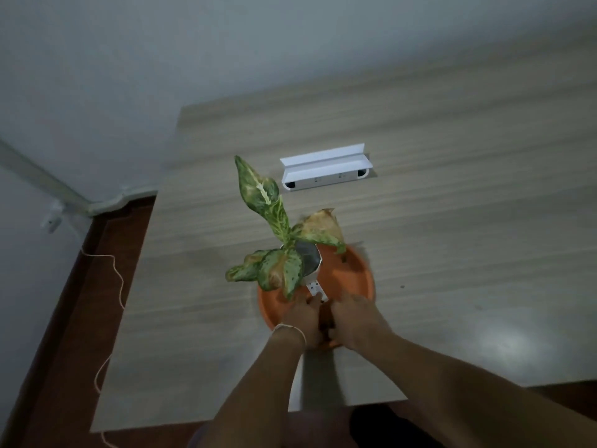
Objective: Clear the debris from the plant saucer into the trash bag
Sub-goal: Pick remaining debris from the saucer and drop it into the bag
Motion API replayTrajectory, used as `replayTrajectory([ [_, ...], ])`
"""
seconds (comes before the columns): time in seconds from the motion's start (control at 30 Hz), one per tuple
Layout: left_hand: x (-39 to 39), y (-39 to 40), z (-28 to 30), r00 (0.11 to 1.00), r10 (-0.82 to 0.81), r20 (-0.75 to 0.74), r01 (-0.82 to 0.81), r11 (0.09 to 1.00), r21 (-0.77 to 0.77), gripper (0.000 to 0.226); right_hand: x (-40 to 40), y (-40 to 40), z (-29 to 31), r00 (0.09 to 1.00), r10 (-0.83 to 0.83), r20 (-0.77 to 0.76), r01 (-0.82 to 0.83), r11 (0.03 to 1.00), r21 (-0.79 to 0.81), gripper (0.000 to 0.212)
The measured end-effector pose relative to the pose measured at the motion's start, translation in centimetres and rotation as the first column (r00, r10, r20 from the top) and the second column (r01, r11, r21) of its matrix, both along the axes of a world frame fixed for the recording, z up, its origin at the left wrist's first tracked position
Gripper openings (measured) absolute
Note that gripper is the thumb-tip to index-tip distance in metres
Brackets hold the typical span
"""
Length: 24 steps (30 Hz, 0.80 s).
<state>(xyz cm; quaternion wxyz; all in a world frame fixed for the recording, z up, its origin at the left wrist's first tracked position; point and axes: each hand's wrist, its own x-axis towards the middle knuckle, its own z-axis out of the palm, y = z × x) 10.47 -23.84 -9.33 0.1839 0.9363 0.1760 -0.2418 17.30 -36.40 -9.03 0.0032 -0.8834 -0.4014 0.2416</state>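
An orange plant saucer (358,279) sits on the wooden table. In it stands a white plant pot (314,283) with dark soil and a plant (269,215) of speckled green leaves, one of them brown and dry. My left hand (302,320) and my right hand (357,318) lie palm down over the saucer's near side. Their fingertips press the pot's base from either side. A dark brown patch shows between the hands; I cannot tell what it is. No trash bag is in view.
A white folded bracket-like box (326,171) lies on the table (452,221) behind the plant. The table's left edge drops to a brown floor (80,302), where a thin pale cord (111,276) trails. A grey wall stands behind.
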Motion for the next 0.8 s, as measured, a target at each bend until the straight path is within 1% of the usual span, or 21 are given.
replayTrajectory([
  [0.07, 0.1, 0.0, -0.6, 1.000, 0.009, -0.010, -0.009, 1.000, -0.010, 0.081, -0.1, 0.4, -0.3, 1.000, 0.008, -0.018, -0.008, 1.000, -0.016, 0.034],
  [0.17, 0.3, 0.3, -1.9, 0.999, -0.026, -0.022, 0.027, 0.999, 0.028, 0.074, 0.1, 1.1, -0.8, 0.996, 0.003, -0.084, -0.006, 0.999, -0.033, 0.033],
  [0.23, 0.4, 0.2, -1.5, 1.000, -0.001, -0.001, 0.001, 1.000, 0.012, 0.060, 0.1, 1.5, -1.1, 0.993, 0.022, -0.116, -0.027, 0.999, -0.037, 0.037],
  [0.33, 0.6, -0.3, -1.0, 0.996, 0.074, 0.055, -0.071, 0.996, -0.053, 0.035, 0.1, 2.1, -1.7, 0.977, 0.020, -0.213, -0.027, 0.999, -0.030, 0.041],
  [0.4, 0.7, -0.4, -1.2, 0.987, 0.144, 0.075, -0.137, 0.986, -0.090, 0.027, 0.0, 2.3, -1.9, 0.965, 0.023, -0.262, -0.033, 0.999, -0.034, 0.043],
  [0.47, 0.7, -0.3, -1.7, 0.986, 0.143, 0.086, -0.137, 0.988, -0.071, 0.024, 0.0, 2.5, -2.1, 0.960, 0.036, -0.278, -0.045, 0.999, -0.028, 0.042],
  [0.53, 0.8, -0.2, -1.9, 0.992, 0.111, 0.057, -0.109, 0.993, -0.044, 0.022, 0.1, 2.6, -2.2, 0.959, 0.037, -0.283, -0.044, 0.999, -0.016, 0.038],
  [0.63, 0.9, -0.1, -2.2, 0.993, 0.112, 0.029, -0.111, 0.993, -0.030, 0.020, 0.1, 2.6, -1.9, 0.958, 0.021, -0.287, -0.022, 1.000, 0.001, 0.034],
  [0.73, 0.9, -0.1, -2.5, 0.980, 0.184, 0.072, -0.182, 0.983, -0.037, 0.022, 0.5, 2.0, -2.0, 0.945, -0.035, -0.326, 0.048, 0.998, 0.030, 0.025],
  [0.8, 0.6, -0.2, -2.4, 0.967, 0.223, 0.119, -0.220, 0.975, -0.039, 0.023, 0.9, 1.3, -2.4, 0.920, -0.133, -0.369, 0.173, 0.982, 0.078, 0.022],
])
